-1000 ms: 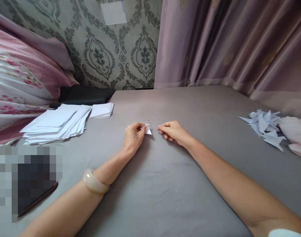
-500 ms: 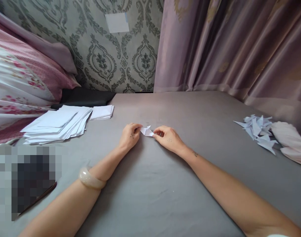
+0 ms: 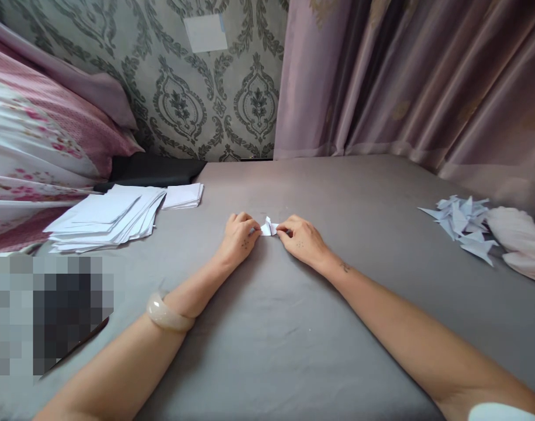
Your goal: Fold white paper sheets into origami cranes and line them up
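Between my two hands is a small folded piece of white paper (image 3: 269, 228), with a narrow point sticking up at its middle. My left hand (image 3: 241, 237) pinches its left end between thumb and fingers. At the other end, my right hand (image 3: 303, 238) grips the paper in the same kind of pinch. Both hands are low over the grey cloth surface (image 3: 267, 327). Fingertips cover the paper's outer ends. A pale bangle (image 3: 168, 314) circles my left wrist.
At the left lie a large stack of white paper sheets (image 3: 104, 217) and a smaller stack (image 3: 183, 196), before a black item (image 3: 157, 171). Folded paper pieces (image 3: 462, 222) are heaped at the right, beside pale cloth (image 3: 519, 242). A pixelated dark object (image 3: 69, 316) is at lower left.
The folded paper has turned between my hands, its point now standing more upright. My left hand has shifted slightly right, and the whole view has moved a little.
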Tool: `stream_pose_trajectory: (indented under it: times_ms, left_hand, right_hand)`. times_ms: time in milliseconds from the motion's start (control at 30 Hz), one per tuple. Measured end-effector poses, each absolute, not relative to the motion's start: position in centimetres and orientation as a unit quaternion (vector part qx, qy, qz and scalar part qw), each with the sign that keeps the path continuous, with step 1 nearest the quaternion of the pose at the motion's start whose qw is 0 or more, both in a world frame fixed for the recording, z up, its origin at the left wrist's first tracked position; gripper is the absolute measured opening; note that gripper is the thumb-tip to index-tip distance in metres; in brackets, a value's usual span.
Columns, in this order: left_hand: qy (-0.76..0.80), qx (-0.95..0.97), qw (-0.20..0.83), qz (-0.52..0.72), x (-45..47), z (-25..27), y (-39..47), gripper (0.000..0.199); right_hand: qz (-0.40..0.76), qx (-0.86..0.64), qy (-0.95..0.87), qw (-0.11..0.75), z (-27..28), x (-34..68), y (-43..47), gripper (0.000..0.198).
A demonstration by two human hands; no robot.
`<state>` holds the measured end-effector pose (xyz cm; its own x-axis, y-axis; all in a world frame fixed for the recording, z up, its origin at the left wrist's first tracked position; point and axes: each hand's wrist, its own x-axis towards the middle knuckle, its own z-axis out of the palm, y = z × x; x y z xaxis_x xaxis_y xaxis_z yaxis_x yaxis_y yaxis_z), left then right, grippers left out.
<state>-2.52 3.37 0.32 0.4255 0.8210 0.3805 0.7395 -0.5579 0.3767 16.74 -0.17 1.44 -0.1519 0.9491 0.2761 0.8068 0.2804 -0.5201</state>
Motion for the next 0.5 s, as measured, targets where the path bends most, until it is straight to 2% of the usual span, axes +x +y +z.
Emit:
stream_pose_trajectory:
  times_ms: [167, 267, 500]
  left_hand:
    - [0.426, 0.89, 0.029, 0.158, -2.3, 0.9, 1.8, 0.03]
    - [0.427, 0.899, -0.023, 0.095, -1.8, 1.1, 0.5, 0.029]
    - [0.383, 0.916, -0.012, 0.114, -1.8, 1.0, 0.3, 0.034]
  right_hand:
    - [0.073, -0.566, -0.787, 0.234, 1.7, 16.2, -0.9, 0.031]
    - [0.057, -0.554, -0.802, 0.214, 1.8, 16.0, -1.3, 0.033]
    - [0.066, -0.549, -0.807, 0.208, 1.9, 15.5, -1.8, 0.033]
